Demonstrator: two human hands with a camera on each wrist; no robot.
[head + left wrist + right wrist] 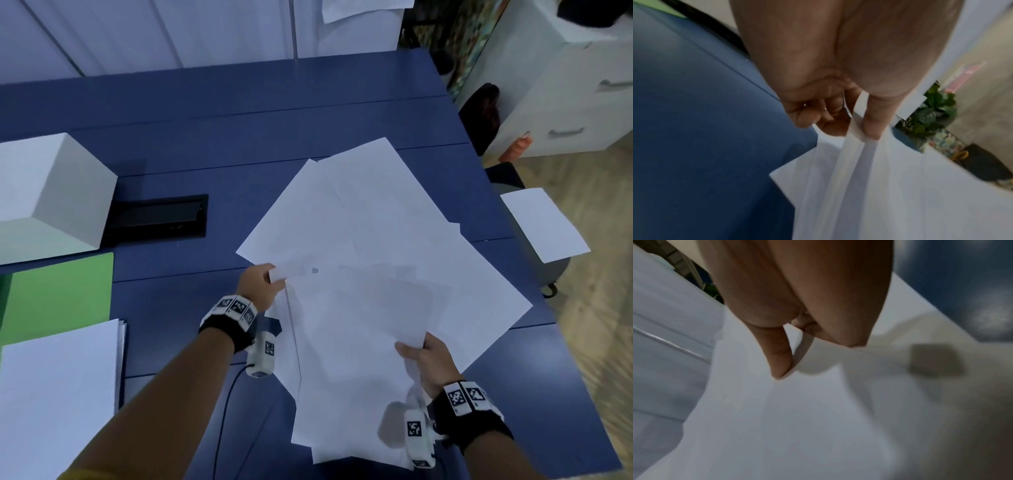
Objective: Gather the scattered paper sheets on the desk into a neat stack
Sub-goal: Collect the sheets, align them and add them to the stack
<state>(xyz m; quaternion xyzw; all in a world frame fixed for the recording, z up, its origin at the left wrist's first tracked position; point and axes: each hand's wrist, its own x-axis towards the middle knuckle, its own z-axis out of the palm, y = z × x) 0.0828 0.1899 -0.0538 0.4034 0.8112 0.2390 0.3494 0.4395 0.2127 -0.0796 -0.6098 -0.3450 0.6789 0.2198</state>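
Several white paper sheets [363,260] lie fanned and overlapping on the right half of the blue desk [212,113]. My left hand [265,282] pinches the left edge of the sheets [855,129] between thumb and curled fingers. My right hand [423,356] grips the lower right corner of the top sheets [797,402], thumb on top. Some sheets are lifted off the desk between the two hands. One more sheet [543,224] lies apart on a stool beyond the desk's right edge.
A neat paper stack [58,387] sits at the front left on a green folder [61,294]. A white box [51,192] and a black cable hatch [161,216] are at the left. Cabinets and a plant [931,110] stand off to the right.
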